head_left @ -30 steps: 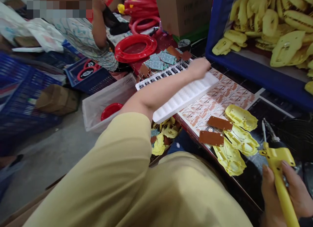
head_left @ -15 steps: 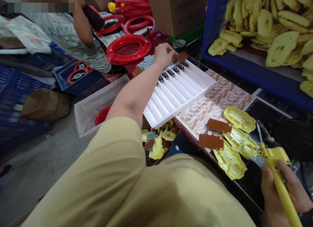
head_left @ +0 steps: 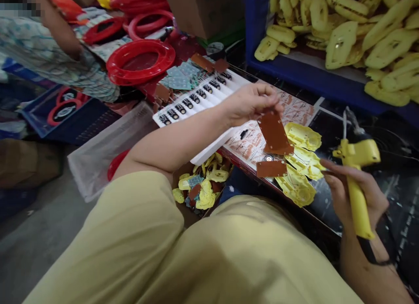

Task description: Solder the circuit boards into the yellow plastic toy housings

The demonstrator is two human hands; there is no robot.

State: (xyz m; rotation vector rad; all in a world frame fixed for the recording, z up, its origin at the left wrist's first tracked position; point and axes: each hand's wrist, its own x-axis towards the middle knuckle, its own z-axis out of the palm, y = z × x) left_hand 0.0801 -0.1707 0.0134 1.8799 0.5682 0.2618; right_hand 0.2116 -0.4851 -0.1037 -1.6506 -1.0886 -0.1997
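My left hand has its fingers pinched at the top of a brown circuit board, which hangs tilted over the near part of the bench. Just below it, another brown circuit board lies beside yellow plastic shells with thin wires. A small round part sits between the boards. In my right hand is a yellow soldering gun, its metal tip pointing up and away. That hand's index finger stretches to the edge of the middle shell.
A white ribbed tray holds a row of black parts. Red rings and blue-grey boards lie beyond it. At the back right, a blue crate is full of yellow shells. A co-worker's arm shows at upper left.
My left hand has come from the tray's far end toward the yellow shells, now with a brown circuit board. My right hand has shifted up toward the shells, still holding the soldering gun.
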